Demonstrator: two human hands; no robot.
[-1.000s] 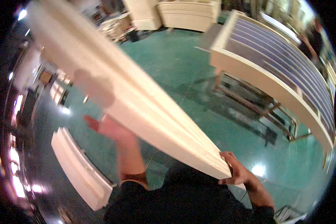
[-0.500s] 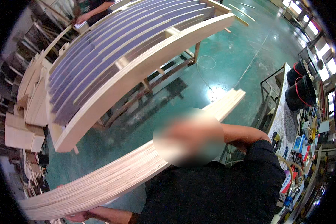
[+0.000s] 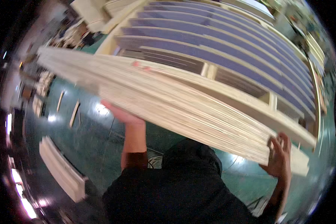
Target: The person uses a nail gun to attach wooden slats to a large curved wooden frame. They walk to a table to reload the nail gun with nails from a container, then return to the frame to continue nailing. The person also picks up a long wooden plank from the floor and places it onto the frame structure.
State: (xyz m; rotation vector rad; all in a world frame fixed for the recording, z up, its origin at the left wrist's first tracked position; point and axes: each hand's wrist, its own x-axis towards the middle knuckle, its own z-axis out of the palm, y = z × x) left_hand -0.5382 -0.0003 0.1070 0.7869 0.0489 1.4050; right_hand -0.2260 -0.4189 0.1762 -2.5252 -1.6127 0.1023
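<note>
A long, slightly curved bundle of pale laminated wood strips (image 3: 168, 102) is held up in front of me, stretching from the upper left to the lower right. Under it, my left hand (image 3: 123, 112) supports the near edge, and its fingertips curl over the far edge. Toward the right end, my right hand (image 3: 280, 155) is wrapped round the bundle, fingers on top. Beyond stands a large wooden frame (image 3: 295, 130) with several parallel slats (image 3: 220, 35) over bluish-purple panels. In this view the bundle overlaps part of the frame's near rail; whether they touch I cannot tell.
A pale curved wooden piece (image 3: 61, 168) lies at the lower left. Thin wood sticks (image 3: 75, 113) lie on the green floor (image 3: 100, 128). Large pale boards (image 3: 89, 13) stand at the upper left beside the frame, and a stack of wood pieces (image 3: 43, 87) sits further left.
My view has turned left, so the slatted frame now lies straight ahead. The bundle has swung round to slope down to the right, raised along the frame's near side. Both hands still hold it.
</note>
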